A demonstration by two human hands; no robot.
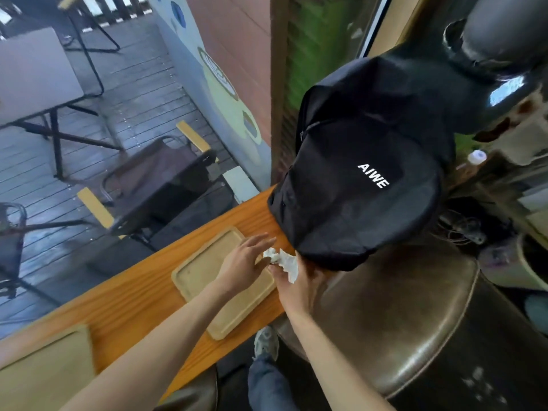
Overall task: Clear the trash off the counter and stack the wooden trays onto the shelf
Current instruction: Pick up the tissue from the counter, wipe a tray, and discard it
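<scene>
While the right hand [296,280] pinched the crumpled napkin [281,261] to bin it, the left hand [241,264] lay spread over the wooden tray [201,271] on the worktop [133,304].

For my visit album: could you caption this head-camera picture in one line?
Both hands, left hand and right hand, gather a crumpled napkin over a wooden tray on the counter.

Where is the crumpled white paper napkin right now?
In the head view, the crumpled white paper napkin is pinched in the right hand, at the right edge of the light wooden tray, just below the black backpack.
</scene>
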